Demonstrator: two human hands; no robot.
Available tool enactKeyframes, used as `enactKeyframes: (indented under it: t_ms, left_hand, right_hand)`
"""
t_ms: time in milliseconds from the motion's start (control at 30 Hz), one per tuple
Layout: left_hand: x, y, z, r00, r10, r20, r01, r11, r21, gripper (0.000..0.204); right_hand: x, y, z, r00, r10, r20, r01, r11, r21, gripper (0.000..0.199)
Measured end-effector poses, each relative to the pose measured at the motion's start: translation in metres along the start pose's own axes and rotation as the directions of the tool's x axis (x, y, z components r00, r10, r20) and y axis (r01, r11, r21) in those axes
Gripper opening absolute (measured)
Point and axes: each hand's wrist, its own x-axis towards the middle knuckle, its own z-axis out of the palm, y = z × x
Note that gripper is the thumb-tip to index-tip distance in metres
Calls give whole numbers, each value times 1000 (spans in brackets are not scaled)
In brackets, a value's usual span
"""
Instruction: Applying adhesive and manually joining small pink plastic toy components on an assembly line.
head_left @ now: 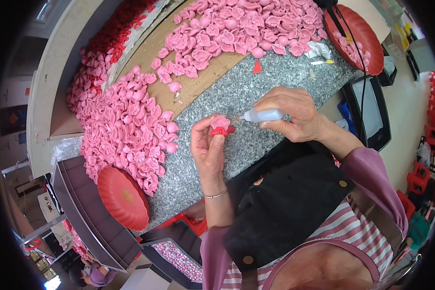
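My left hand (207, 151) pinches a small red plastic piece (219, 131) with a pink petal-shaped piece (220, 122) on it, above the grey speckled tabletop (246, 150). My right hand (297, 116) is wrapped round a small translucent squeeze bottle (265, 115). The bottle lies sideways in my grip. Its thin nozzle tip points left and hovers just beside the pink piece; I cannot tell whether they touch. A large heap of pink petal-shaped pieces (125, 130) spreads to the left of my left hand, and another pink heap (241, 29) lies at the far side.
Red scalloped plates stand at the near left (124, 198) and far right (355, 41), the right one holding pink pieces. Red pieces (116, 38) fill the far-left bin. A red triangular piece (256, 66) and crumpled tissue (318, 49) lie on the table. A black cable (355, 58) hangs at right.
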Motion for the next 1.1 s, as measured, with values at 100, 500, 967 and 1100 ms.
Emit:
enactKeyframes:
  t_ms: [100,500,967,1100]
  left_hand:
    - [0,0,-1,1000,-4,2,4,1000,5,34]
    - [0,-2,-4,1000,-28,-7,28,999,-46,39]
    - [0,-1,-2,999,-28,19,29,998,-55,39]
    - [-1,-1,0,1000,-3,9,4,999,-52,39]
  right_hand:
    - [-1,0,0,1000,1,1,-1,1000,5,28]
    - [-1,-3,0,1000,8,-26,-7,1000,17,26]
    - [0,-5,4,1000,12,2,-12,998,54,28]
    - [0,-5,3,1000,20,16,-20,999,36,28]
